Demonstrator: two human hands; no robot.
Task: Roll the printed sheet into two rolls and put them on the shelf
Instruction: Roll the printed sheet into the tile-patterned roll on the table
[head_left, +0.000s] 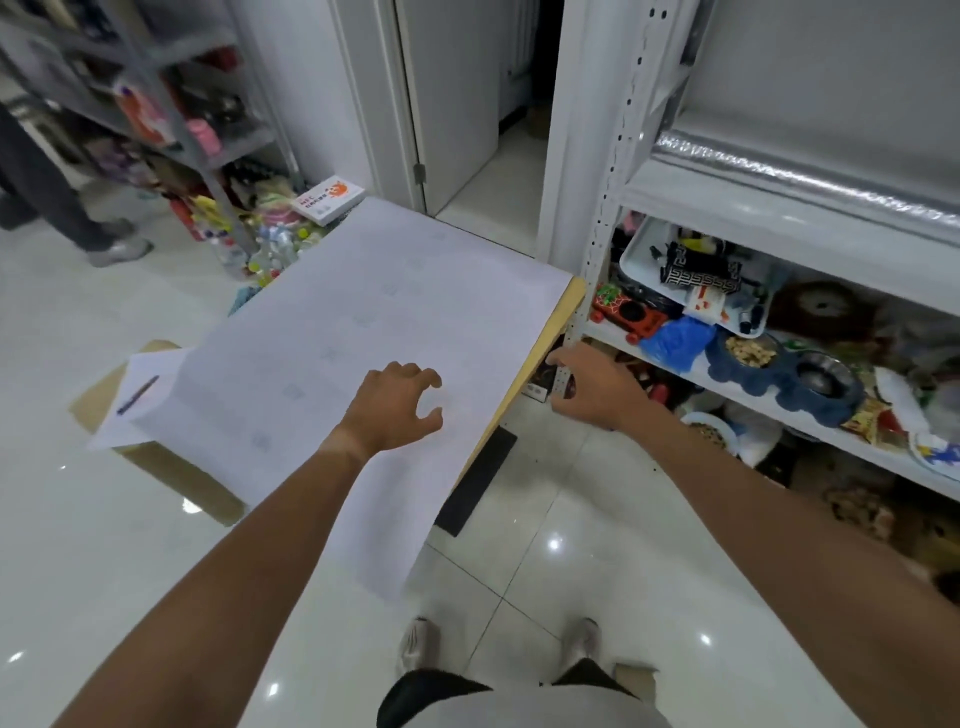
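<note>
A large white printed sheet (374, 322) lies flat over a small wooden table (563, 306), and its near end hangs past the table's edge. My left hand (397, 410) hovers over the sheet's near right part, fingers curled and apart, holding nothing. My right hand (597, 387) is off the table's right edge, fingers spread, empty, just in front of the white metal shelf's (769, 202) upright post. A shiny silver roll (810, 179) lies on the shelf's upper board.
The lower shelf boards hold a tray (631, 254), pet bowls (789, 366) and toys. A cardboard box (156, 457) with a paper and pen (137, 395) sits left of the table. Another person's legs (67, 208) stand far left by a cluttered rack (171, 104).
</note>
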